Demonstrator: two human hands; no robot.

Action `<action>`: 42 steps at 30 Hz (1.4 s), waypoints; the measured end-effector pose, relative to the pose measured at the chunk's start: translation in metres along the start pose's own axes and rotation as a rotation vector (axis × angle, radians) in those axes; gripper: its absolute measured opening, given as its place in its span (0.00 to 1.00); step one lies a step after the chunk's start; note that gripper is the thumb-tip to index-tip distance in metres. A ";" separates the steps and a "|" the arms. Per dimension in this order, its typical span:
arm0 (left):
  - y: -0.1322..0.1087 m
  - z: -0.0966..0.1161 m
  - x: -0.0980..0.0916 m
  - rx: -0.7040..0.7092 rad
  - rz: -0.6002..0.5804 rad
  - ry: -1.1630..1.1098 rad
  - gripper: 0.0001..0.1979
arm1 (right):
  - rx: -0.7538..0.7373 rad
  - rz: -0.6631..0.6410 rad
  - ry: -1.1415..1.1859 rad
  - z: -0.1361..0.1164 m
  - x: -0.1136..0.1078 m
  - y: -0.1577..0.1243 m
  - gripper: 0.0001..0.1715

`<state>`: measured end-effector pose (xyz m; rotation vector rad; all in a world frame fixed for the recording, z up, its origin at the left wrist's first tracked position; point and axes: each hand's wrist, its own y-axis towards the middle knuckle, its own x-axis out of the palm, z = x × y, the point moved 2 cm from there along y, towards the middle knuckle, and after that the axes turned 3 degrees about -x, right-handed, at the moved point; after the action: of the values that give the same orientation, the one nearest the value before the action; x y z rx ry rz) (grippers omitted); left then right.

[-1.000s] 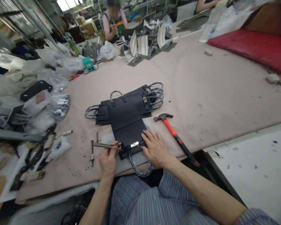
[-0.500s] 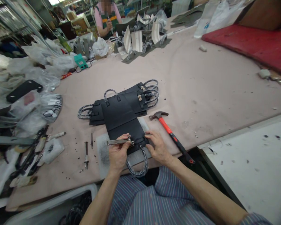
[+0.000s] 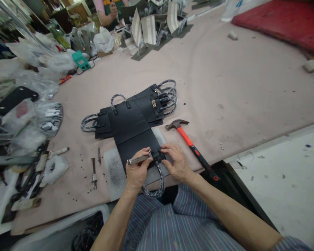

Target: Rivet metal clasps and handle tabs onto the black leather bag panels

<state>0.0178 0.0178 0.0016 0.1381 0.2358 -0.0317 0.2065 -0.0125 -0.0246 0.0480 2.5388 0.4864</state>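
My left hand point(image 3: 137, 174) is closed around a shiny metal punch-like rod point(image 3: 138, 160), which it holds tilted, with one end near the handle tab. Under both hands lies a black bag panel point(image 3: 137, 144) whose wrapped, looped handle point(image 3: 161, 179) hangs toward me over the table edge. At the panel's right edge, beside the tab, my right hand point(image 3: 176, 163) pinches the piece between thumb and fingers. Beneath is a pale speckled slab point(image 3: 113, 170). Fingers hide the rod's tip and part of the tab. To the right lies a claw hammer point(image 3: 188, 143) with a red and black handle.
More black panels with handles point(image 3: 154, 104) are stacked beyond my hands. Small metal tools point(image 3: 94, 174) and loose bits lie left. Plastic bags point(image 3: 26, 118) crowd the left side. Grey pieces point(image 3: 150, 31) stand at the back, near another person point(image 3: 108, 14). A red board point(image 3: 282, 24) lies far right.
My left hand has moved slightly right and up, and the metal rod in it is tilted differently, closer to the tab. My right hand stays at the panel edge. The view has tipped downward.
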 end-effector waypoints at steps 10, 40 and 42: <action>0.000 0.008 0.006 0.082 -0.068 0.099 0.05 | -0.020 -0.004 -0.033 -0.002 -0.003 0.000 0.19; -0.008 0.007 0.015 0.293 0.033 0.342 0.05 | -0.046 0.000 -0.010 0.001 -0.003 -0.002 0.21; -0.006 0.007 0.015 0.303 0.010 0.363 0.05 | -0.047 0.000 -0.014 0.001 -0.003 -0.002 0.21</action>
<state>0.0338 0.0105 0.0040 0.4481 0.5932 -0.0316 0.2097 -0.0144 -0.0247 0.0341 2.5130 0.5434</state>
